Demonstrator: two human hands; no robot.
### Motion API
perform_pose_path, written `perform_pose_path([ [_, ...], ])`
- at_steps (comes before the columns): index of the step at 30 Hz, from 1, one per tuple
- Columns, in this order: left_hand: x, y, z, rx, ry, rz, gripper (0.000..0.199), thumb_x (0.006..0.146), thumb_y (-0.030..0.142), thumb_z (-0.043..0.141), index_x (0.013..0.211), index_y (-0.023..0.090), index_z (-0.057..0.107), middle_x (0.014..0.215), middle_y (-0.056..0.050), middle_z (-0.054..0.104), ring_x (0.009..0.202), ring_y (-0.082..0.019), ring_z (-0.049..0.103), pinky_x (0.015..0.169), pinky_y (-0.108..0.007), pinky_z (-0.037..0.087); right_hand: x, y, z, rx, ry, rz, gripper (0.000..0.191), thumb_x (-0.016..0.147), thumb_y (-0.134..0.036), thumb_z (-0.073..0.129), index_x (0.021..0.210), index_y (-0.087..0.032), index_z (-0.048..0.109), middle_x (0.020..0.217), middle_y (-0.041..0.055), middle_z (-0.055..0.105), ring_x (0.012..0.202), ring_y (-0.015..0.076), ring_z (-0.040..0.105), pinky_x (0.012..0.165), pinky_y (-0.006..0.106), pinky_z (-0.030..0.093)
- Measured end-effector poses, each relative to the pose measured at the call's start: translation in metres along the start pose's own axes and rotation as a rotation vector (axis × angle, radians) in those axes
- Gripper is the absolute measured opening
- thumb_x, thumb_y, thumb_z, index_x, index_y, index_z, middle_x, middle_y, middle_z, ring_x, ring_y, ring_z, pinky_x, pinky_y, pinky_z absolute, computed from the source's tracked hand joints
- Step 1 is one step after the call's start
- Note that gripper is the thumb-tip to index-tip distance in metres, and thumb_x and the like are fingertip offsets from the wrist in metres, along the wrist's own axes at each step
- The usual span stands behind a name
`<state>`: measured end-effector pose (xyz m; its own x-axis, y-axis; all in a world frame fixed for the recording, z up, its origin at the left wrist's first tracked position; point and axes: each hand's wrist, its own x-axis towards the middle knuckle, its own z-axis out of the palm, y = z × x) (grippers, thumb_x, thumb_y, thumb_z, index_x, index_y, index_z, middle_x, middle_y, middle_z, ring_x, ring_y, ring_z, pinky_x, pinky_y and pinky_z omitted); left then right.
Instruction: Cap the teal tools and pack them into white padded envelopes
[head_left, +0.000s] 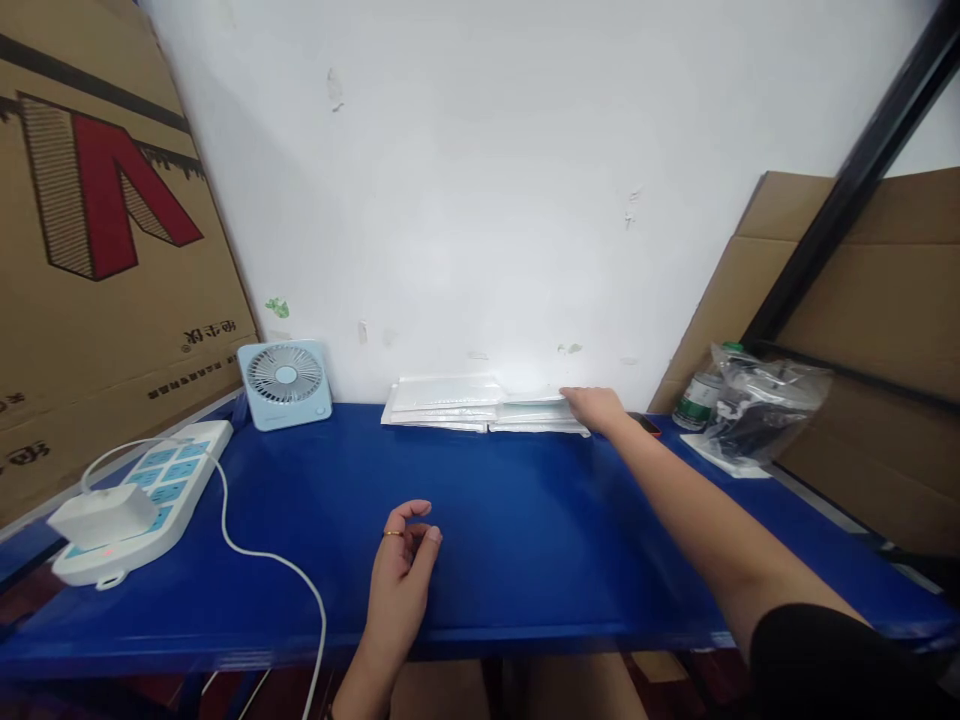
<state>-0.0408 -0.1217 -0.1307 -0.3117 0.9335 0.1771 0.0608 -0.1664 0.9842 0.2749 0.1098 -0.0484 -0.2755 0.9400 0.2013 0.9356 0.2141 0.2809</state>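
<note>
My right hand point(596, 408) reaches to the back of the blue table, its fingers closed on the right edge of a flat white packet point(534, 397). This packet lies at the top of the right-hand pile; the fingers' undersides are hidden. Touching that pile on its left is a second pile of flat white packets point(442, 395) with a glossy, plastic-like surface. Nearer to me, my left hand point(403, 575) hovers over the table's front part. Its fingers are loosely curled with the thumb apart, a ring on one finger, and nothing is held.
The blue table point(510, 540) meets a white wall. A light-blue fan point(286, 385) and a power strip point(161, 490) with a white cable point(281, 558) stand left. At right are a dark phone-like object point(646, 424), a bottle point(697, 400) and a clear plastic bag point(765, 405). Cardboard flanks both sides.
</note>
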Motion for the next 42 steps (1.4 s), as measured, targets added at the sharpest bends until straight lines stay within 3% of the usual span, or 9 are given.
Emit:
perform_pose_path([
  [5,0.002,0.008,0.039,-0.421,-0.174,-0.292,0.053,0.075,0.034,0.066,0.122,0.022,0.043,0.131,-0.012,0.046,0.114,-0.020,0.052,0.094,-0.033,0.043,-0.069,-0.026,0.002,0.119,0.148,0.076,0.043,0.088,-0.028,0.038,0.130,-0.022,0.047,0.115,0.0137,0.063,0.091,0.0296,0.065,0.077,0.041,0.046],
  [8,0.000,0.018,0.075,-0.632,-0.128,-0.462,0.056,0.074,0.030,0.068,0.123,0.025,0.042,0.133,-0.012,0.045,0.121,-0.020,0.047,0.097,-0.035,0.041,-0.111,-0.065,0.009,0.367,0.158,-0.215,0.046,0.087,-0.025,0.040,0.132,-0.023,0.047,0.125,0.0113,0.058,0.103,0.0270,0.061,0.083,0.039,0.048],
  [13,0.008,0.020,0.107,-0.647,0.178,-0.231,0.073,0.073,0.030,0.070,0.134,0.031,0.030,0.127,-0.006,0.052,0.114,-0.019,0.052,0.097,-0.034,0.041,-0.146,-0.097,0.012,0.708,0.110,-0.655,0.045,0.090,-0.022,0.035,0.132,-0.031,0.045,0.128,0.0026,0.056,0.115,0.0184,0.054,0.093,0.034,0.045],
  [17,0.025,0.025,0.111,-0.619,0.297,-0.085,0.079,0.075,0.035,0.066,0.139,0.032,0.019,0.118,-0.005,0.055,0.102,-0.017,0.057,0.089,-0.031,0.045,-0.144,-0.085,0.012,0.868,0.053,-0.611,0.050,0.086,-0.034,0.049,0.135,-0.031,0.041,0.136,0.0032,0.048,0.124,0.0209,0.046,0.102,0.038,0.037],
  [20,0.039,0.042,0.113,-0.617,0.267,0.077,0.072,0.076,0.034,0.066,0.135,0.029,0.026,0.105,-0.002,0.059,0.095,-0.014,0.058,0.086,-0.028,0.044,-0.137,-0.070,0.019,0.991,-0.028,-0.515,0.096,0.064,-0.046,0.072,0.144,-0.027,0.022,0.147,0.0081,0.030,0.133,0.0273,0.031,0.108,0.045,0.029],
  [22,0.046,0.056,0.115,-0.608,0.198,0.155,0.067,0.074,0.032,0.068,0.130,0.026,0.033,0.102,-0.002,0.059,0.094,-0.013,0.058,0.087,-0.027,0.043,-0.133,-0.062,0.026,1.052,-0.071,-0.462,0.109,0.056,-0.048,0.077,0.145,-0.026,0.018,0.149,0.0107,0.025,0.134,0.0297,0.027,0.108,0.047,0.026],
  [32,0.059,0.091,0.111,-0.603,0.085,0.254,0.056,0.071,0.029,0.070,0.119,0.023,0.042,0.104,-0.004,0.060,0.098,-0.014,0.058,0.089,-0.028,0.043,-0.128,-0.055,0.037,1.112,-0.105,-0.430,0.113,0.051,-0.048,0.079,0.144,-0.024,0.020,0.146,0.0124,0.029,0.132,0.0311,0.030,0.108,0.047,0.025],
  [37,0.064,0.104,0.102,-0.635,0.081,0.292,0.055,0.071,0.030,0.070,0.119,0.024,0.043,0.103,-0.004,0.062,0.097,-0.015,0.060,0.087,-0.029,0.044,-0.121,-0.076,0.030,1.059,-0.013,-0.396,0.100,0.055,-0.048,0.077,0.140,-0.023,0.031,0.138,0.0119,0.042,0.124,0.0319,0.040,0.102,0.046,0.033],
  [42,0.070,0.117,0.089,-0.545,0.011,0.338,0.056,0.068,0.032,0.071,0.117,0.022,0.045,0.101,-0.005,0.062,0.093,-0.017,0.061,0.084,-0.030,0.046,-0.114,-0.091,0.024,1.004,0.020,-0.422,0.042,0.076,-0.041,0.062,0.115,-0.024,0.058,0.115,0.0059,0.058,0.105,0.0241,0.055,0.090,0.037,0.043],
])
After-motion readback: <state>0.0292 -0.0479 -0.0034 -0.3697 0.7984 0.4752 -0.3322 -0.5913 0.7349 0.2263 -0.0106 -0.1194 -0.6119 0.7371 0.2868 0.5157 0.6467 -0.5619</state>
